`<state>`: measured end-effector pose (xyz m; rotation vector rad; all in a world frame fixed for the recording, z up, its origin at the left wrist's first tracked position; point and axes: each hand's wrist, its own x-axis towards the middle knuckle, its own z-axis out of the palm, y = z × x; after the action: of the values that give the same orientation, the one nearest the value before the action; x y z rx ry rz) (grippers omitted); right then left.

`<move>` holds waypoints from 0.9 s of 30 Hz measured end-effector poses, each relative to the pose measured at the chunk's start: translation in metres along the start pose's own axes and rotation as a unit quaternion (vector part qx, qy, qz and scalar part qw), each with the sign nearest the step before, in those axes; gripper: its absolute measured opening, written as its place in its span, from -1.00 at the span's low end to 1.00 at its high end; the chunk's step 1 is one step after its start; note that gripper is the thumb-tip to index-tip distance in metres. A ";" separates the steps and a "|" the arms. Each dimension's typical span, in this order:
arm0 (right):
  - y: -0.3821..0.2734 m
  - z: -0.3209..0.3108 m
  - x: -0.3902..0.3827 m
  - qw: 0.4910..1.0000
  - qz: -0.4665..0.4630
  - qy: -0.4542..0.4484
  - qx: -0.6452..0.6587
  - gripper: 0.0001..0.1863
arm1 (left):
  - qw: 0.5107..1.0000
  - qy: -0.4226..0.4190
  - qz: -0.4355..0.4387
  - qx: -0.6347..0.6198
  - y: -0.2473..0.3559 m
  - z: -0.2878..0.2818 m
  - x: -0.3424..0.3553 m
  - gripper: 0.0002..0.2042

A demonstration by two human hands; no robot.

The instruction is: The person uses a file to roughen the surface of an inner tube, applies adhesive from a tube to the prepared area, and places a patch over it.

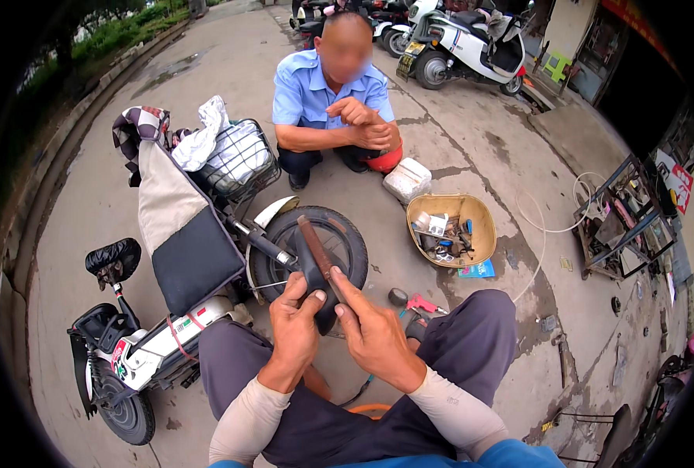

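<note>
My left hand (295, 331) is closed on a black rubber inner tube (310, 269), thumb on top, in front of my lap. In my right hand (378, 335) is a long, flat, rusty-brown file (316, 243), lying along the tube with its far end pointing away from me. The right fingers stretch along its near end, and the thumb rests by the rubber. Just beyond my hands, an electric scooter's wheel (355, 238) lies tilted low, next to the white scooter (140, 351). Part of the tube hangs down between my hands.
A person in a blue shirt (331, 93) squats opposite. To the right stand a yellow basin of tools (483, 234), a white block (408, 179) and a metal rack (620, 226). A pink air gun (423, 304) lies near my knee. Scooters (472, 47) are parked behind.
</note>
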<state>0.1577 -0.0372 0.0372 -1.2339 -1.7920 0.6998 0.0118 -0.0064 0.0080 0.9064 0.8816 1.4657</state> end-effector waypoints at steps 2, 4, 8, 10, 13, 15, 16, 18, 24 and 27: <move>0.002 -0.001 -0.015 1.000 0.006 -0.009 0.010 -0.37 | 1.000 -0.001 0.005 0.011 0.005 0.003 0.004 -0.77; -0.008 0.005 -0.033 1.000 0.009 0.003 -0.030 -0.37 | 0.999 -0.017 0.012 0.039 0.000 -0.008 0.001 -0.78; 0.004 0.007 0.004 0.999 -0.015 0.020 -0.030 -0.37 | 1.000 -0.007 0.006 0.009 -0.005 -0.007 0.005 -0.78; 0.005 0.000 0.021 1.000 0.004 -0.006 0.002 -0.36 | 1.000 0.011 -0.013 -0.010 -0.004 0.001 0.001 -0.78; 0.008 -0.003 0.006 0.998 -0.015 0.043 0.038 -0.36 | 0.998 0.041 -0.035 -0.040 -0.002 -0.004 0.001 -0.77; 0.010 -0.007 -0.016 0.996 -0.034 0.069 0.043 -0.35 | 0.998 0.039 -0.039 -0.034 0.003 -0.002 0.003 -0.77; 0.011 -0.005 -0.031 0.997 -0.062 0.053 0.007 -0.34 | 0.998 0.034 -0.036 -0.034 0.005 0.006 0.004 -0.80; -0.001 -0.003 -0.035 0.998 -0.034 0.003 -0.054 -0.33 | 1.000 -0.001 -0.010 -0.006 -0.011 -0.014 0.007 -0.75; 0.003 0.005 -0.001 0.999 -0.021 0.006 -0.048 -0.36 | 0.999 -0.026 -0.011 0.023 -0.003 -0.011 0.003 -0.70; 0.011 0.012 -0.038 0.997 -0.071 0.024 -0.015 -0.34 | 1.000 -0.004 0.003 0.030 -0.007 -0.015 0.004 -0.74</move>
<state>0.1587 -0.0689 0.0098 -1.1215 -1.8358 0.5613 0.0010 -0.0020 -0.0046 0.9594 0.9226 1.4454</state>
